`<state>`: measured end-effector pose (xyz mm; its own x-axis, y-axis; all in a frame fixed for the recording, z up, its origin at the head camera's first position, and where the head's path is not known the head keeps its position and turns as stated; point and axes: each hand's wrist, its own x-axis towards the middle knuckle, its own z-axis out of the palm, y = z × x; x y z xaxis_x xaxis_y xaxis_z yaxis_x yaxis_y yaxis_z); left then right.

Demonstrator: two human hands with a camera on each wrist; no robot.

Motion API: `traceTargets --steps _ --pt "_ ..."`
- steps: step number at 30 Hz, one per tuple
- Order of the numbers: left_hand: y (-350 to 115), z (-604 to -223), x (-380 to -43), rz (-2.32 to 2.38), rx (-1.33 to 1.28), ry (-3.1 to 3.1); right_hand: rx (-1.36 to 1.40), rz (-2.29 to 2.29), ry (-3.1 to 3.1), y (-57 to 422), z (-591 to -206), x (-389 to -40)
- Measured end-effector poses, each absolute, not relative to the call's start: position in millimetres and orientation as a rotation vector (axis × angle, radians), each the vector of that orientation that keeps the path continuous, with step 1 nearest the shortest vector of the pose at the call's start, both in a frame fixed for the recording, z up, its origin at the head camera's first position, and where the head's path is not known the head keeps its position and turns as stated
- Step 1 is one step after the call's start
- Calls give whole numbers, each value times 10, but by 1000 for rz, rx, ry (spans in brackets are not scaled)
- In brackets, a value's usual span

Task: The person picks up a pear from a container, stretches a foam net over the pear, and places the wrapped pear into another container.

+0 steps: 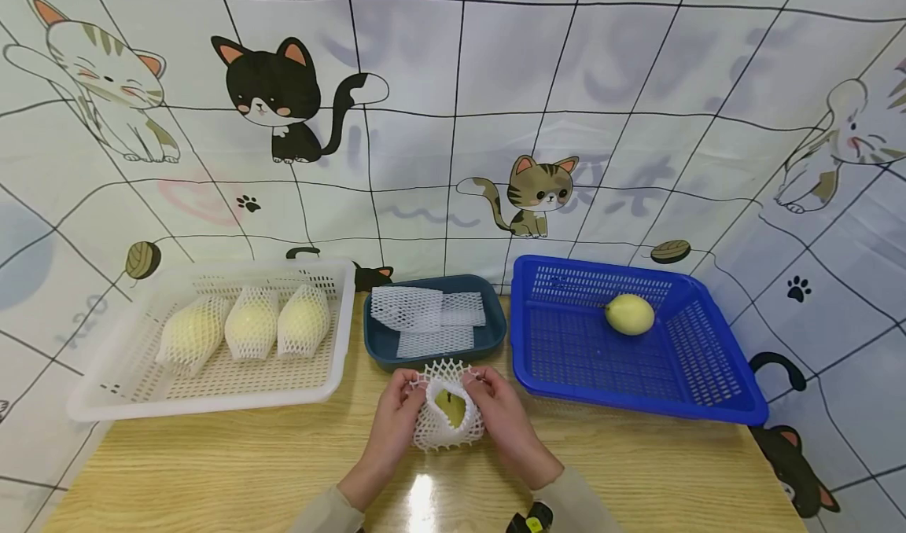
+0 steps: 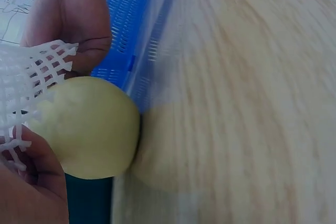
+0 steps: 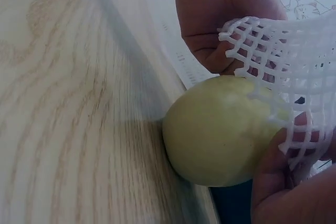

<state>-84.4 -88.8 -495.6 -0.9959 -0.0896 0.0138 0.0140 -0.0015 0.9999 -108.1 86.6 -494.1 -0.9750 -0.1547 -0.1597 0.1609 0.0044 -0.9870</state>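
From pale sleeves [image 1: 576, 508] this side of the pear [image 1: 451, 413], pinches foam net [image 1: 435, 437] with left hand [image 1: 392, 421] and right hand [image 1: 506, 420] equally close either side of the upturned stem [image 1: 449, 397]

White foam netting [image 1: 447, 439] over a smooth pear [image 1: 451, 412], right in front of you

You see the netting as matt plastic foam, its open lattice knobbly and ragged at the edge, while the pear's skin looks even with a faint sheen. Your tabletop [image 1: 212, 470] is grained wood or a wood-look laminate, glossy enough to throw back a bright glare. The white basket [image 1: 212, 407] and blue basket [image 1: 637, 405] are perforated, hard-looking plastic; the teal tub [image 1: 382, 344] is smooth plastic. The wall covering [image 1: 425, 61] looks like thin, rippled cloth or sheeting, and your sleeves [image 1: 576, 503] like matt fabric.
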Motion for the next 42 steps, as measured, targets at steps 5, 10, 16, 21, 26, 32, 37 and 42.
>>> traceTargets --steps 5,10,16,21,26,32,37,42 --pt "-892 -4998 -873 -2148 107 -2214 9 -2078 2026 885 -4991 -1109" --pt "-894 -5026 -903 -2133 155 -2249 1 -2085 1979 908 -5049 -1128" --pt "-895 -5056 -942 -2113 175 -2285 -3 -2054 1975 928 -5089 -1141" --pt "-891 -5053 -970 -2115 179 -2304 13 -2036 1992 933 -5097 -1154" --pt "-885 -5049 -982 -2109 181 -2337 18 -2024 2012 944 -5118 -1147" --pt "-932 -5107 -995 -2075 100 -2378 -10 -2002 1993 974 -5136 -1134" --pt "-979 -5149 -1004 -2018 21 -2437 -33 -1974 1966 996 -5154 -1137" --pt "-1012 -5170 -1005 -1919 -5 -2523 -65 -1896 2010 1010 -5170 -1138"
